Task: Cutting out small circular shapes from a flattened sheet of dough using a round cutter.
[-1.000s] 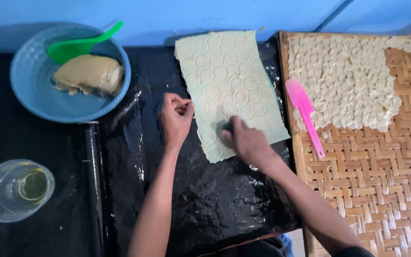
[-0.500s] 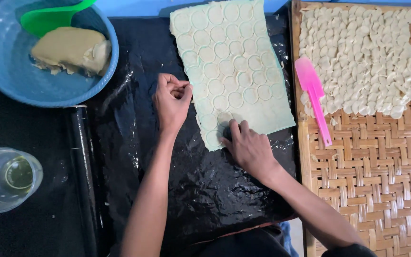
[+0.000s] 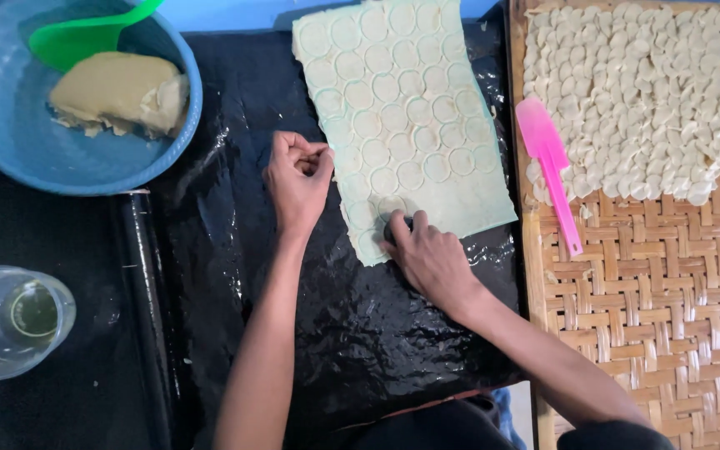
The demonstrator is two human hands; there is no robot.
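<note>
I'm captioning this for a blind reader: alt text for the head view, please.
The right hand presses a small dark cutter into a circle-marked dough sheet on black plastic, left hand pinched beside it; a woven tray at right holds cut rounds.

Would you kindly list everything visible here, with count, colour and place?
Dough sheet: one, pale, scored with circles, top centre on the plastic.
Plastic sheet: one, black, glossy, centre.
Cutter: one, dark, mostly hidden under the right hand.
Bowl: one, blue, top left.
Dough lump: one, tan, in the bowl.
Green scoop: one, in the bowl.
Rolling pin: one, dark, left of the plastic sheet.
Glass: one, clear, lower left.
Tray: one, woven, brown, right.
Dough rounds: many, pale, on the tray's top.
Spatula: one, pink, at the tray's left edge.
Left hand: curled, beside the dough sheet.
Right hand: pressing the cutter.
</note>
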